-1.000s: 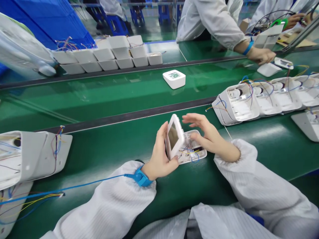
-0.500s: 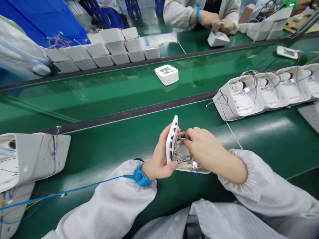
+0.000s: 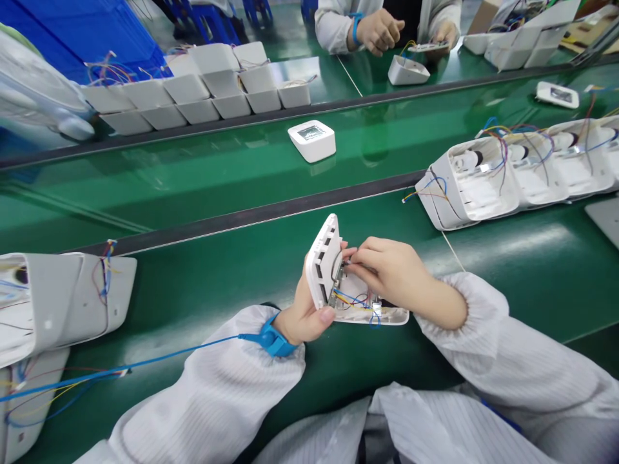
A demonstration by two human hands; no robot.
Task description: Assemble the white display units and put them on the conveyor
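Note:
My left hand (image 3: 309, 309) is closed on a white plastic panel (image 3: 323, 261) with dark slots along its edge, tilted up over a white housing (image 3: 394, 316). Blue, yellow and red wires (image 3: 355, 299) run between the panel's inner side and the housing. My right hand (image 3: 389, 267) pinches at the inner side of the panel; its thumb and fingertips meet there on what looks like a wire end or small connector, too small to make out. A blue wrist strap (image 3: 275, 338) with a cord circles my left wrist.
White housings (image 3: 447, 190) with wires stand in a row at right, and more housings (image 3: 82, 303) at left. A white device with a display (image 3: 314, 142) lies on the green belt (image 3: 217, 167). Opposite, a co-worker's hands (image 3: 380, 32) are above a white housing (image 3: 409, 69).
The panel in my left hand has tipped further back, showing more of its slotted edge. The display device has shifted left. The co-worker's hands have moved apart and one holds a flat part.

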